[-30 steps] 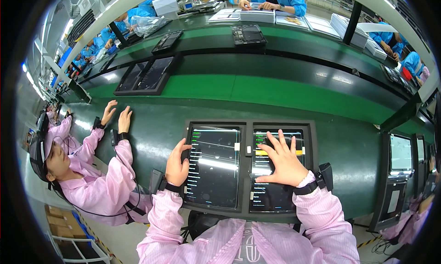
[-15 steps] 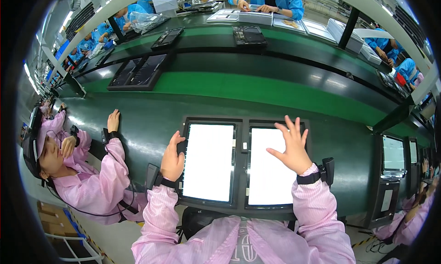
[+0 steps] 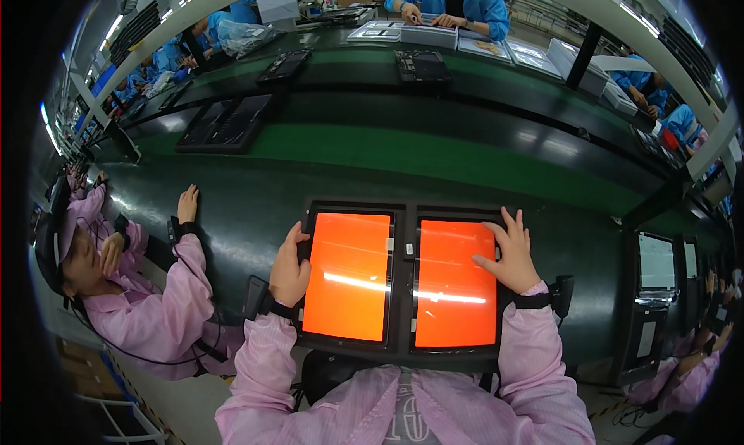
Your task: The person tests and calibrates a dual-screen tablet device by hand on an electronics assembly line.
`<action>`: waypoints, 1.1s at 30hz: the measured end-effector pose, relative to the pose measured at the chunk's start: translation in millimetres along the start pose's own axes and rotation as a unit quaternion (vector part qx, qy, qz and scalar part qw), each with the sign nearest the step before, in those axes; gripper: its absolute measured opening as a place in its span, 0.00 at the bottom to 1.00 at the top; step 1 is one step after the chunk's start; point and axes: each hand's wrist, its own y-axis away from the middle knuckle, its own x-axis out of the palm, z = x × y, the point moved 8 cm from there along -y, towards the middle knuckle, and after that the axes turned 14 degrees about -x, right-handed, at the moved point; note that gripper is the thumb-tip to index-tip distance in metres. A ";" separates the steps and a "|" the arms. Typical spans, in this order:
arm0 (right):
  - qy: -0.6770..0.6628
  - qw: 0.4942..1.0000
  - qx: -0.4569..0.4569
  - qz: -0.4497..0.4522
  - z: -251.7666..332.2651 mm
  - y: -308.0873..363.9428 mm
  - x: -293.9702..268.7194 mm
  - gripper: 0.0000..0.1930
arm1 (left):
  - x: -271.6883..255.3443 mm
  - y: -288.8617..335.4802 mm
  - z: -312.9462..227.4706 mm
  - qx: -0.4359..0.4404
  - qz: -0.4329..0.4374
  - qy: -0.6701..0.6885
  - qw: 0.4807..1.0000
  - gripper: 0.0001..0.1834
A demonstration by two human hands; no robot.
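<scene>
Two tablet-like screens lie side by side in a black tray (image 3: 401, 305) in front of me. The left screen (image 3: 349, 247) and the right screen (image 3: 456, 313) both glow solid orange, with a bright light streak reflected across them. My left hand (image 3: 290, 271) rests against the tray's left edge, its fingers stretched out and nothing gripped. Over the right edge of the right screen lies my right hand (image 3: 514, 259), fingers spread, thumb reaching over the glass. Whether that thumb touches the glass I cannot tell.
On the left sits a co-worker in pink (image 3: 147, 313), one hand on the bench. Beyond a green strip lies another black tray (image 3: 225, 125) with dark devices. A metal post (image 3: 659, 197) stands at right near more screens (image 3: 661, 259). A person in blue (image 3: 484, 11) works across the line.
Both screens have turned from white to orange. My right hand has moved right and slightly down, from above the right screen to its edge. My left hand stays at the tray.
</scene>
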 end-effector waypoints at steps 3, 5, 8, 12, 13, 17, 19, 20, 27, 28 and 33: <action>0.036 0.999 -0.025 0.006 8.3 -2.3 -3.2 0.33 | 14.4 -14.8 -27.7 -0.049 0.074 -0.158 0.983 0.39; 0.040 0.998 -0.040 -0.003 15.0 -3.6 -3.9 0.32 | 24.2 -16.2 -52.2 0.055 0.058 -0.152 0.985 0.39; 0.056 0.997 -0.048 0.007 20.1 -5.1 -0.9 0.31 | 48.3 -16.5 -88.8 0.168 0.099 -0.123 0.973 0.40; 0.049 0.997 -0.056 -0.035 20.8 -4.8 -5.4 0.29 | 72.2 -24.6 -87.8 0.162 0.109 -0.142 0.970 0.40; 0.063 0.997 -0.054 -0.005 19.8 -4.2 0.1 0.29 | 74.6 -25.6 -85.7 0.155 0.112 -0.147 0.970 0.40; 0.070 0.996 -0.049 0.001 18.2 -3.9 -1.0 0.28 | 74.6 -23.5 -86.4 0.181 0.088 -0.154 0.967 0.39; 0.073 0.996 -0.054 -0.019 19.4 -3.6 -4.7 0.28 | 74.2 -23.7 -85.5 0.177 0.084 -0.134 0.971 0.39; 0.069 0.996 -0.052 -0.022 19.4 -3.4 -3.6 0.28 | 72.3 -24.1 -85.0 0.172 0.079 -0.115 0.975 0.39; 0.002 0.998 0.001 -0.066 -0.4 -4.0 1.1 0.31 | 47.1 -25.7 -71.0 0.146 0.043 -0.033 0.988 0.39; -0.035 0.995 0.016 -0.092 -8.1 -2.3 -0.1 0.31 | 40.4 -23.4 -68.8 0.143 0.043 -0.032 0.988 0.39; -0.269 0.952 0.030 -0.140 -38.1 6.1 0.6 0.26 | -10.3 3.7 -20.5 0.004 0.015 0.079 0.997 0.38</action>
